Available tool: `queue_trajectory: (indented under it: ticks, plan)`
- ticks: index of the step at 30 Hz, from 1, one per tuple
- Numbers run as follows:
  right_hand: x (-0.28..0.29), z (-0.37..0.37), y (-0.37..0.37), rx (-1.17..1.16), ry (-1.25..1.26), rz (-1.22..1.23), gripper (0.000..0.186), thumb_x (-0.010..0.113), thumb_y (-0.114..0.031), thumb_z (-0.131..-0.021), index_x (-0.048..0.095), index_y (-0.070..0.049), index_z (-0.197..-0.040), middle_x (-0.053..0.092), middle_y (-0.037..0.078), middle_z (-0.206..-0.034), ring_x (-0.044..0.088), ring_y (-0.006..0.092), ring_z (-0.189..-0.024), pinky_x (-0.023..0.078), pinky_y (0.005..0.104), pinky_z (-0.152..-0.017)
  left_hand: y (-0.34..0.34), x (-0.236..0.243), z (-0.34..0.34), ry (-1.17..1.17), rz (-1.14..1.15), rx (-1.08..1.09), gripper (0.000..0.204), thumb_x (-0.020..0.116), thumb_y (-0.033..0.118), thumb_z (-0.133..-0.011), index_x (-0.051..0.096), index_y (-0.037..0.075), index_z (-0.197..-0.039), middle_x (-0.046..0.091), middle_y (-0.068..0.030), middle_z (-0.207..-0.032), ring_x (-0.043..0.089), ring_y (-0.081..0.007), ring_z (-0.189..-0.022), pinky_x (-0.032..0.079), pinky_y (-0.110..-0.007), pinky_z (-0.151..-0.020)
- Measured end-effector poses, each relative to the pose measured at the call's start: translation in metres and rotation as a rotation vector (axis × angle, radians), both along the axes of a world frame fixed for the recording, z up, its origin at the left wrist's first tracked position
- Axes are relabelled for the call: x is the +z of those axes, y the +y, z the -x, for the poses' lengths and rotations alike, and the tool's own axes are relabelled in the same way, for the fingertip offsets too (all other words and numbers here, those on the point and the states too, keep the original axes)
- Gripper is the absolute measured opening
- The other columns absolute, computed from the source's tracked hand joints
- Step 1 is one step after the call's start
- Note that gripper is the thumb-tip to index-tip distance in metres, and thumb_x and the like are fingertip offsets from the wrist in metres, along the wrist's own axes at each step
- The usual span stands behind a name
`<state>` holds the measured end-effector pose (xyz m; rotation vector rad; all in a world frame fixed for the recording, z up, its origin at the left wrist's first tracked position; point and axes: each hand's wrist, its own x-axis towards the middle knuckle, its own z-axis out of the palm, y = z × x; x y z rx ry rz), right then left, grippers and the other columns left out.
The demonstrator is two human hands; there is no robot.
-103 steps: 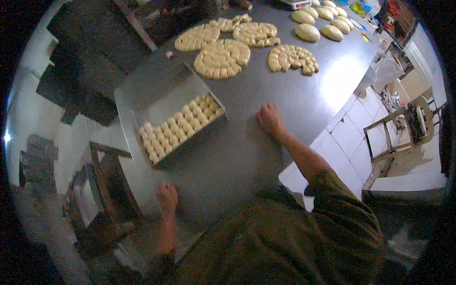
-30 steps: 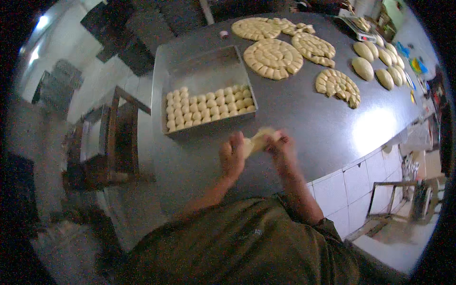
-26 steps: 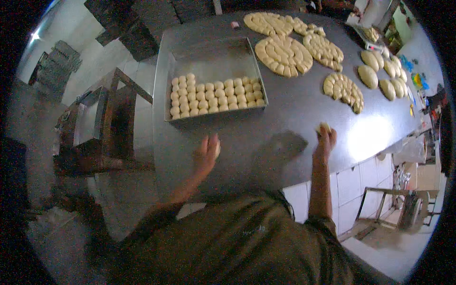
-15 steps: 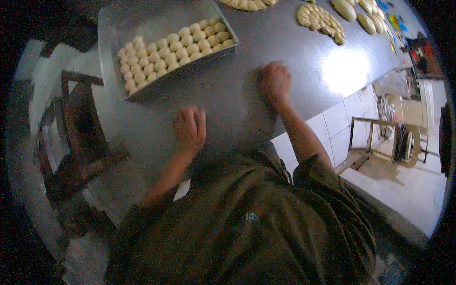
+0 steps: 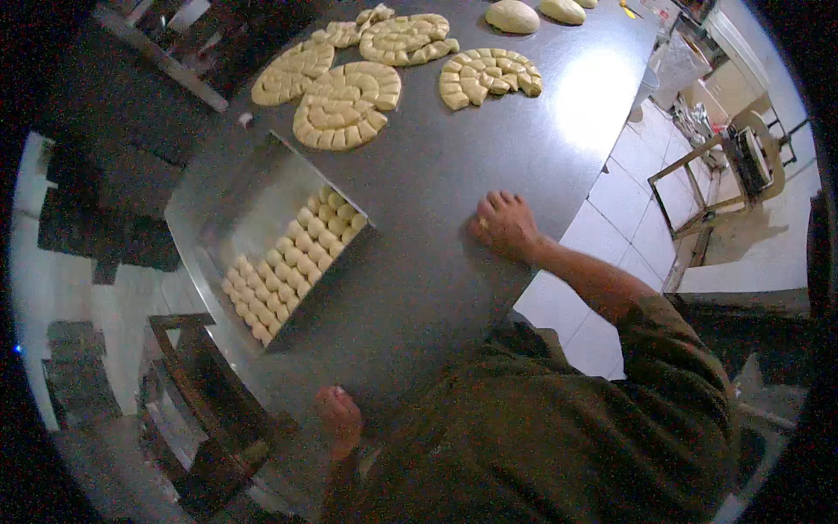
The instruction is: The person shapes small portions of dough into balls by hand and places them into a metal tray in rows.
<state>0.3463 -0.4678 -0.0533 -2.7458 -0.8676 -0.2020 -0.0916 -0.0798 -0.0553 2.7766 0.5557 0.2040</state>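
Note:
My right hand (image 5: 506, 227) is curled down on the grey metal table, closed around a small pale piece of dough (image 5: 483, 224) that shows beside the thumb. By the table's near edge, at the lower left, my left hand (image 5: 339, 415) is curled with its fingers folded in; whatever it covers is hidden. Left of both hands lies a shallow metal tray (image 5: 194, 267). Rows of small round dough balls (image 5: 292, 266) fill its side nearest me, and the rest of its base is bare metal.
Several flat dough coils cut into segments (image 5: 349, 105) lie at the far left of the table (image 5: 419, 262). Another cut dough coil (image 5: 489, 79) and smooth dough loaves (image 5: 513, 16) are farther right. A metal-framed stand (image 5: 698, 192) is on the tiled floor beyond the right edge.
The view has turned, so the tray sits lower left and more coils show. My hands are farther apart, the left one now lower in view. A bit of dough shows at my right hand.

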Motion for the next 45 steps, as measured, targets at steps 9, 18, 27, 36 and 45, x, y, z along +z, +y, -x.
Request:
queue_trajectory:
  ticks: [9, 18, 27, 36, 45]
  plan:
    - [-0.020, -0.035, 0.016, 0.133, -0.135, -0.075, 0.039, 0.056, -0.040, -0.099, 0.063, -0.003, -0.110, 0.061, 0.017, -0.114, 0.056, 0.0366, -0.113, 0.047, 0.0521, -0.090, -0.034, -0.026, -0.026, -0.134, -0.085, 0.163, 0.028, 0.050, 0.023, -0.106, 0.059, -0.003, -0.109, 0.059, -0.0273, -0.105, 0.056, -0.0431, -0.106, 0.044, -0.052, -0.086]
    - [-0.024, -0.078, 0.041, 0.106, -0.227, -0.126, 0.028, 0.059, -0.028, -0.097, 0.064, -0.002, -0.107, 0.062, 0.017, -0.106, 0.059, 0.0357, -0.105, 0.049, 0.0489, -0.089, -0.019, -0.017, -0.105, -0.162, -0.085, 0.193, 0.029, 0.048, 0.024, -0.106, 0.055, -0.004, -0.110, 0.061, -0.0253, -0.105, 0.058, -0.0449, -0.096, 0.045, -0.054, -0.087]
    - [-0.006, -0.091, 0.047, 0.062, -0.205, -0.151, 0.023, 0.059, -0.024, -0.096, 0.063, -0.001, -0.094, 0.063, 0.018, -0.100, 0.058, 0.0371, -0.098, 0.048, 0.0491, -0.088, -0.003, 0.005, -0.127, -0.206, -0.057, 0.255, 0.017, 0.053, 0.014, -0.102, 0.058, -0.001, -0.096, 0.059, -0.0212, -0.095, 0.059, -0.0389, -0.091, 0.047, -0.049, -0.083]
    - [-0.007, -0.102, 0.029, -0.048, -0.193, -0.240, 0.024, 0.060, -0.025, -0.095, 0.062, -0.001, -0.095, 0.063, 0.018, -0.099, 0.060, 0.0380, -0.101, 0.048, 0.0482, -0.092, 0.022, 0.006, -0.135, -0.196, -0.086, 0.233, 0.017, 0.061, 0.018, -0.094, 0.056, 0.001, -0.094, 0.056, -0.0202, -0.095, 0.057, -0.0418, -0.088, 0.046, -0.052, -0.078]
    - [0.079, -0.009, 0.065, -0.050, 0.111, -0.475, 0.020, 0.074, -0.020, -0.090, 0.067, -0.006, -0.103, 0.072, 0.015, -0.100, 0.070, 0.0327, -0.086, 0.056, 0.0426, -0.077, 0.051, 0.018, -0.100, -0.780, 0.309, 0.500, 0.052, 0.048, 0.031, -0.105, 0.047, -0.002, -0.145, 0.049, -0.0207, -0.144, 0.047, -0.0328, -0.134, 0.035, -0.044, -0.113]
